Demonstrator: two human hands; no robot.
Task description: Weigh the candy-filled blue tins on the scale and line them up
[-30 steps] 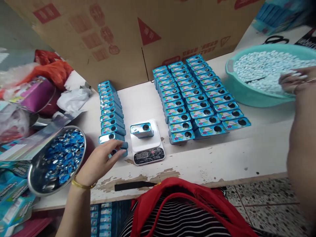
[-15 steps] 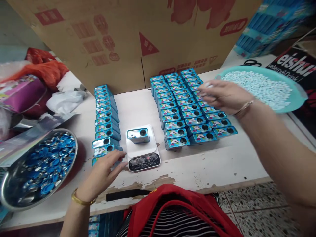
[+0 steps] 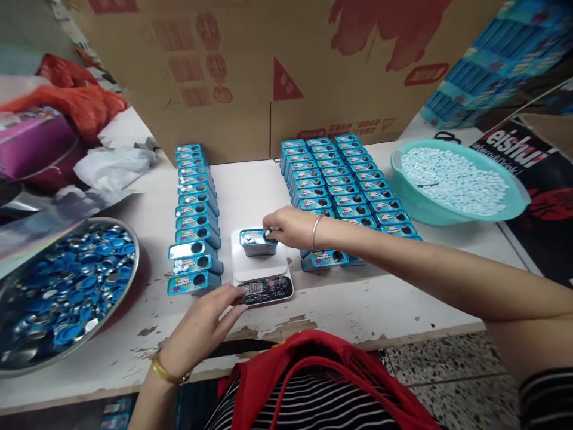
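Observation:
A small blue tin (image 3: 255, 242) sits on a white kitchen scale (image 3: 262, 272) whose display reads 15.00. My right hand (image 3: 286, 226) is over the tin's round hole with its fingers pinched on small pale-blue candies. My left hand (image 3: 203, 325) rests on the table by the scale's front left corner, fingers stretched out and loosely together, holding nothing. A single row of blue tins (image 3: 193, 215) runs left of the scale. Three rows of tins (image 3: 340, 185) lie to its right.
A teal basin of pale candies (image 3: 452, 182) stands at the right. A steel bowl of blue round lids (image 3: 62, 292) sits at the left. A big cardboard box (image 3: 268, 65) walls the back. Plastic bags and packaging (image 3: 67, 131) are piled far left.
My right hand came from the teal basin across the rows of tins to the tin on the scale. My left hand slid from the row of tins toward the scale's front.

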